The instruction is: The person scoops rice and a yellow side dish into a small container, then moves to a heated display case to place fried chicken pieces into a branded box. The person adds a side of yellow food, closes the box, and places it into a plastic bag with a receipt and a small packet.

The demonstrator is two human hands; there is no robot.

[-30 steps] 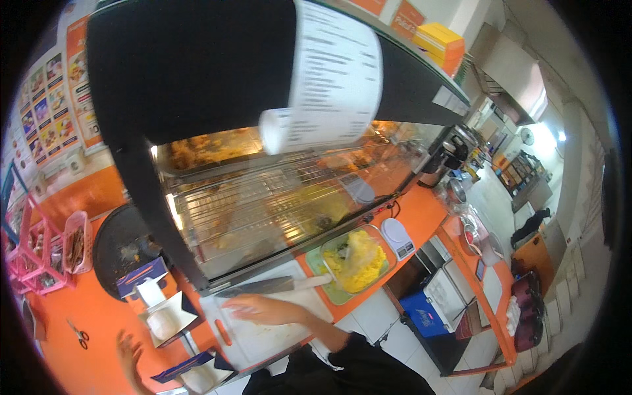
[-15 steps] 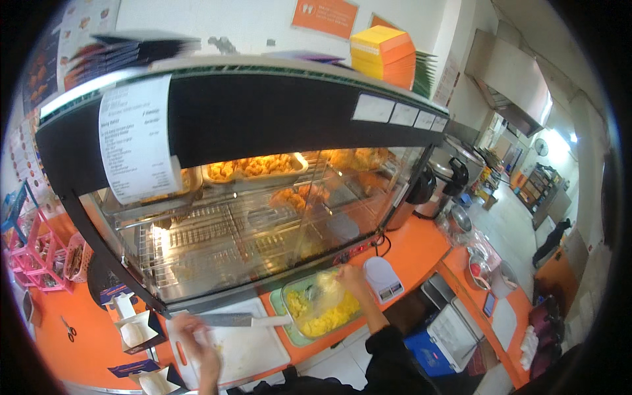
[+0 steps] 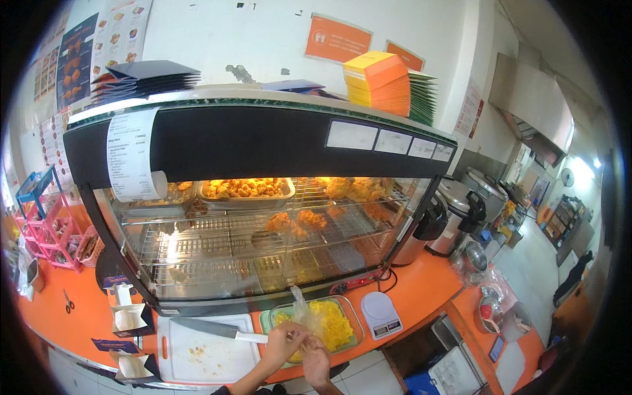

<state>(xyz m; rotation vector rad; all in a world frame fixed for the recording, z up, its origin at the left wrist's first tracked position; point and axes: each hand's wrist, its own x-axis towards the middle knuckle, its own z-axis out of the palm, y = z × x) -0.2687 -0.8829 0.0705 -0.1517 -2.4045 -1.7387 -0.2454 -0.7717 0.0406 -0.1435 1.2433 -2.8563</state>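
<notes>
My left hand (image 3: 283,343) is closed, pinching a thin clear plastic piece (image 3: 299,308) over the near edge of the glass tray (image 3: 356,324). My right hand (image 3: 317,362) meets it there, fingers curled at the same plastic. Whether this is a bag or a glove cannot be made out. Yellow rice (image 3: 334,324) fills much of the tray. Left of my hands, a knife (image 3: 209,327) with a white handle lies across the white cutting board (image 3: 247,359), its handle reaching toward the tray. Crumbs dot the board.
A glass warming cabinet (image 3: 263,138) with fried pieces (image 3: 247,188) stands behind. To the right is a small kitchen scale (image 3: 382,313). Two open boxes (image 3: 131,319) holding white paper-wrapped portions, and scissors (image 3: 68,301), sit on the orange counter (image 3: 85,329) at left.
My left hand has moved right, from above the cutting board to the tray. My right hand has drawn nearer and lower, and both now meet at the plastic. The view has shifted.
</notes>
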